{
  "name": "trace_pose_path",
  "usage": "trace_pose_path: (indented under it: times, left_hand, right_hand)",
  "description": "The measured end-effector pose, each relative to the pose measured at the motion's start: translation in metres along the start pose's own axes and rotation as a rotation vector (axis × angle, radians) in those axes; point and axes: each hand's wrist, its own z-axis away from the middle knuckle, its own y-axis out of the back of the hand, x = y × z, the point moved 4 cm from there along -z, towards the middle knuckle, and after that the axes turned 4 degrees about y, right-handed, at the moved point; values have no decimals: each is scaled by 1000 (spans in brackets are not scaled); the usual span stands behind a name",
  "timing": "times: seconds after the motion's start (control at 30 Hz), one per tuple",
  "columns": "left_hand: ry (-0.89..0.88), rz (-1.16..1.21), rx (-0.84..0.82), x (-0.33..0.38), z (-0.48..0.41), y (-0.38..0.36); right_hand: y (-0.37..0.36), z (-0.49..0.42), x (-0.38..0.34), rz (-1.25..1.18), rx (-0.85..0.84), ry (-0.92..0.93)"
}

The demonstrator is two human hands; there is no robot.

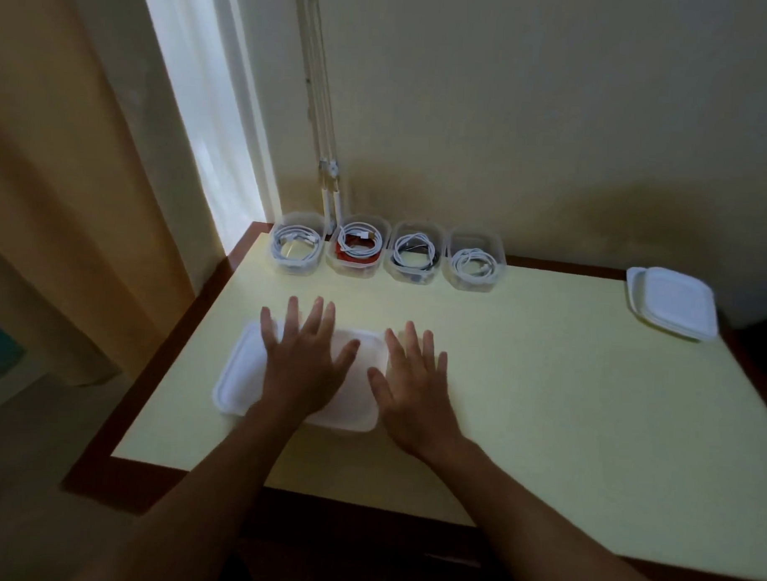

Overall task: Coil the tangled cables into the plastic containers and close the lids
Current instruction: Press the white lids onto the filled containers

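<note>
Pale yellow table (543,383) against a plain wall. Four tubs (293,267) sit in a row at the far edge, each with a coiled cable (476,261) inside, all uncovered. Far right: spare lids (672,302), stacked. Left hand (305,357) lies flat, fingers spread, pressing on white lids (239,372) near the front. Right hand (413,387) is also flat at their right rim, grasping nothing. Judgement: lidding step. Separate one lid, square it over a tub and press the corners evenly. Check that no loop rides the rim.

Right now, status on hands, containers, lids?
Hands open: left hand flat on white plastic lids, right hand beside it. Four clear plastic containers hold coiled cables, unlidded. Spare white lid stack far right, clear of the hands.
</note>
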Motion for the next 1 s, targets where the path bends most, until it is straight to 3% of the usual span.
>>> trace_pose_path:
  times: [0.2,0.43,0.7,0.87,1.0]
  left_hand:
    - [-311,181,-78,128,-14,-3]
    - [-267,174,-340,180,-18,-73]
    - [-204,197,-201,176,-13,-87]
    - [-192,218,-190,175,-14,-88]
    - [-177,220,-178,174,-15,-88]
  right_hand:
    - [34,21,97,249,-89,-100]
    - [54,30,169,259,-170,-310]
    - [76,-30,187,202,-198,-177]
    - [86,-73,181,274,16,-28]
    - [88,-97,176,329,1,18]
